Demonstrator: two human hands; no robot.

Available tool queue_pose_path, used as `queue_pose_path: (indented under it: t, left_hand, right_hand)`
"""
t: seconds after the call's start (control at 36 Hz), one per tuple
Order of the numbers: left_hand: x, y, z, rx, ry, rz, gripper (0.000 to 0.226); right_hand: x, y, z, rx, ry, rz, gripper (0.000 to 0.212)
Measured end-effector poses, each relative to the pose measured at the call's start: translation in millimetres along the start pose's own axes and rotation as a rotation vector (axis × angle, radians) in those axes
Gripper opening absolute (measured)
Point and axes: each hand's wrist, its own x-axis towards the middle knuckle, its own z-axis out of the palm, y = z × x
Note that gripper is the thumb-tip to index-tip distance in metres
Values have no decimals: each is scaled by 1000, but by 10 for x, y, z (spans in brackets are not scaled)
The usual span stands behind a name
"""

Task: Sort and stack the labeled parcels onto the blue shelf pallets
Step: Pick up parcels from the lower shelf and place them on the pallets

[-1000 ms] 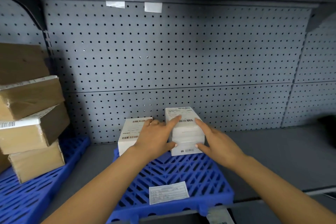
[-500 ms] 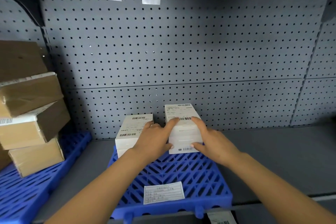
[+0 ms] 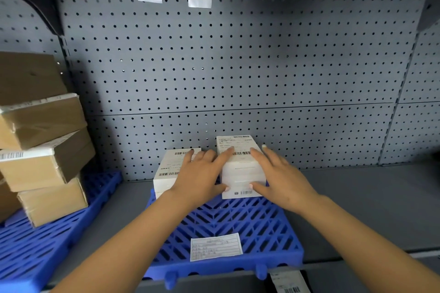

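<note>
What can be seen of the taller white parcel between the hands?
The taller white parcel is a smooth box, upright, at the back of the middle blue pallet, beside a lower white parcel. A barcoded label lies on its top; another barcode marks its front. The left hand and right hand press its sides.

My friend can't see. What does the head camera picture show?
A left hand and a right hand press on a taller white parcel beside a lower white parcel, on a blue pallet. Brown boxes are stacked on a second pallet at left.
</note>
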Motion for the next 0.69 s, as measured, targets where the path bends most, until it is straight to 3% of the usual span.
queue_pose_path:
  t: [0.14, 0.39, 0.69]
  left_hand:
    - [-187, -189, -118, 4, 57, -36, 86]
    - [-557, -719, -51, 26, -14, -143, 70]
    - [-580, -975, 100, -74, -147, -213, 59]
  right_hand:
    - [-70, -161, -110, -31, 144, -152, 76]
    - [-3, -785, -26, 88, 109, -419, 58]
    - [286, -1180, 274, 29, -154, -307, 66]
